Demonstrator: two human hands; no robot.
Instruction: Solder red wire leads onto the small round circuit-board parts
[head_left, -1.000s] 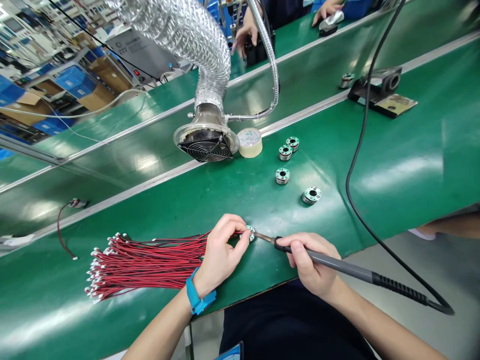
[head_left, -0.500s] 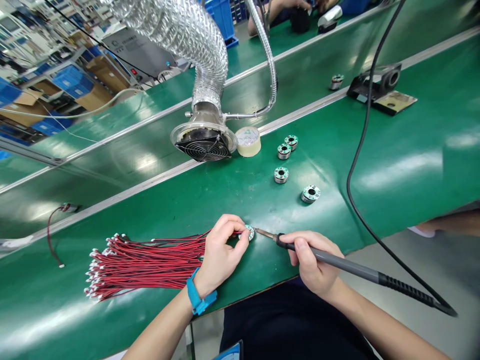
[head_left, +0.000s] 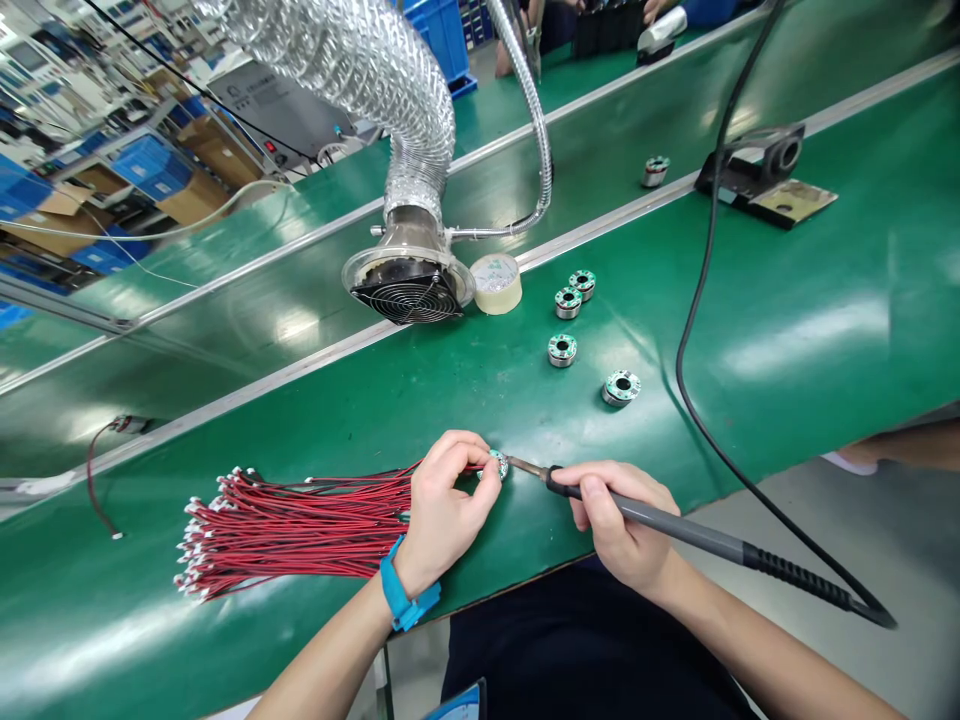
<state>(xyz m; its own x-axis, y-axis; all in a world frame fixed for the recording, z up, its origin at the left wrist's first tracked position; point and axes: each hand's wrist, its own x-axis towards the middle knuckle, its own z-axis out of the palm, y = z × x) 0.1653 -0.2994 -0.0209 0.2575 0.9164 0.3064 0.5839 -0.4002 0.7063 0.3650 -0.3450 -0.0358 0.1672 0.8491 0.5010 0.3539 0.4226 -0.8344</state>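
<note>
My right hand (head_left: 626, 520) is wrapped round a soldering iron (head_left: 667, 522) whose tip points left. That tip meets the right edge of a small round circuit board part (head_left: 501, 466) on the green bench. My left hand (head_left: 452, 490) is closed in a pinch on a red and black wire (head_left: 471, 467) at the same part, and its fingers partly cover both. Under and left of this hand lies a bundle of red and black wires (head_left: 315, 525) with white connectors at the far left end. Several similar ring-shaped parts (head_left: 621, 387) stand farther back.
A fume extractor fan (head_left: 411, 292) hangs on a silver duct beside a tape roll (head_left: 496, 284). An iron stand (head_left: 765, 175) sits at the back right. The iron's black cable (head_left: 694, 330) loops across the right side. A co-worker's hand (head_left: 654, 10) shows beyond the divider.
My right hand has shifted slightly left with the soldering iron, bringing its tip onto the round part. The cable has swung left. Parts on the conveyor beyond the rail have moved left.
</note>
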